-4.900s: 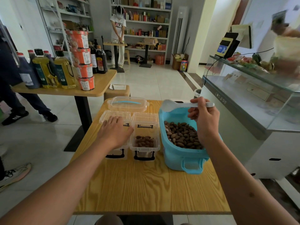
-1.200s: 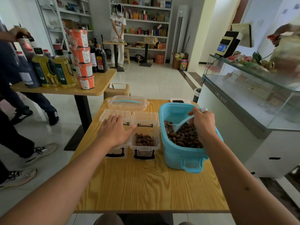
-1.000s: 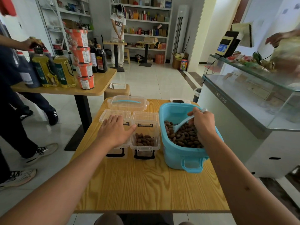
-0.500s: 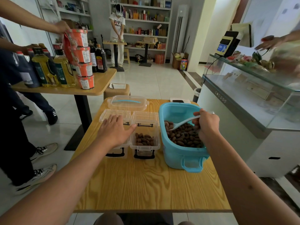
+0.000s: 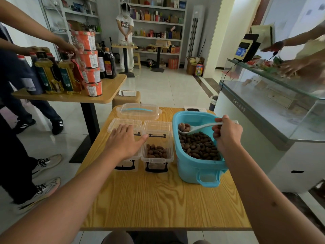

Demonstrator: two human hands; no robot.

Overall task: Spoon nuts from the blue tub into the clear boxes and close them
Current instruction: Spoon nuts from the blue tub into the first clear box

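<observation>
While left hand [image 5: 125, 142] lies flat — right hand [image 5: 227, 132] grips loaded spoon [image 5: 195, 128].

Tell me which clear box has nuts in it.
The open clear box next to the blue tub; the one under the left hand shows none.

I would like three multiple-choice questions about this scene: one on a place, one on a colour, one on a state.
1. Where is the spoon's bowl?
A. above the tub
B. inside the open box
C. on the table

2. What colour is the tub?
A. red
B. blue
C. clear

3. What does the left hand do?
A. grips the spoon
B. lies flat on a clear box
C. hangs idle

Key: 1 A, it is lifted over the nuts; 2 B, its walls are blue; 3 B, fingers straight on the lid, while the right hand holds the spoon.
</observation>
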